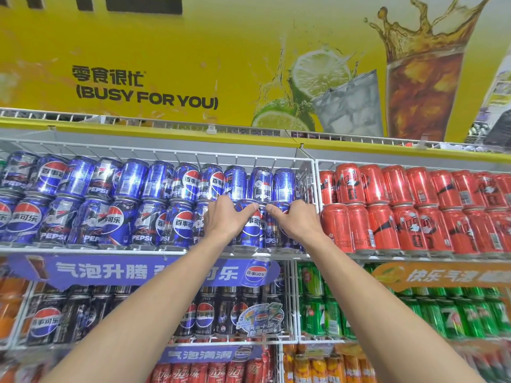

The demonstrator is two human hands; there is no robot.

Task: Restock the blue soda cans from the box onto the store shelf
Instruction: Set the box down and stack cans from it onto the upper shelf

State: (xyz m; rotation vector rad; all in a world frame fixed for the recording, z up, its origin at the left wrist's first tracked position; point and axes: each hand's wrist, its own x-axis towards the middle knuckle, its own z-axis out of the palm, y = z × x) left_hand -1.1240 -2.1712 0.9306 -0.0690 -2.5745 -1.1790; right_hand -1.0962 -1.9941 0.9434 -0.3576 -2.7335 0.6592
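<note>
Blue soda cans point(130, 205) stand two layers high in a white wire shelf bay point(312, 189). At the bay's right end, my left hand point(225, 217) grips a blue can point(251, 225) in the lower layer, thumb across its top rim. My right hand point(297, 218) grips the neighbouring blue can point(273, 230) the same way. Both cans stand upright on the shelf. The box is out of view.
Red cans point(414, 211) fill the bay to the right behind a wire divider. Black cans point(207, 313) and green cans point(456, 313) sit on the shelf below. A yellow banner point(166, 64) runs above the top shelf.
</note>
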